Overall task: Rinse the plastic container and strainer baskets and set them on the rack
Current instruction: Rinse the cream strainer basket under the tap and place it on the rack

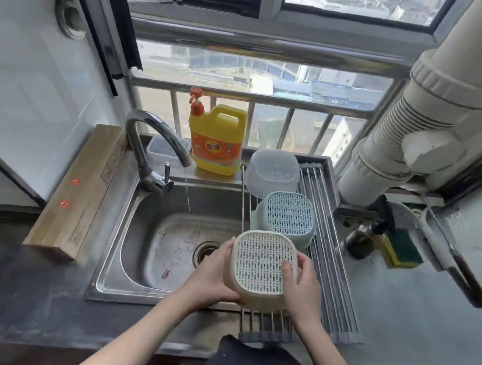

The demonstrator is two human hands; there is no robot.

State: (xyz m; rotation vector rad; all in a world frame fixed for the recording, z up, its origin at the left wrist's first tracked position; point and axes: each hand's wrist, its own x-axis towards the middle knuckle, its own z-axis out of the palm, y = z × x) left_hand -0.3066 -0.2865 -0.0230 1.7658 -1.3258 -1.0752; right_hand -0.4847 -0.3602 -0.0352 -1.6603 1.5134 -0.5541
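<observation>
Both hands, left hand (213,275) and right hand (301,285), clamped on the cream basket (262,268): seat it flat on the rack (328,258), 6 o'clock of the blue basket (286,217).

The cream strainer basket (263,267) sat upside down at the rack's (328,258) near end. Behind it lay the inverted blue strainer basket (287,217). The clear plastic container (272,171), also inverted, lay farthest back.

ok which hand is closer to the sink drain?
Left. The left hand grips the cream basket on the sink side, right beside the drain. The right hand holds the basket's far side, over the rack.
</observation>
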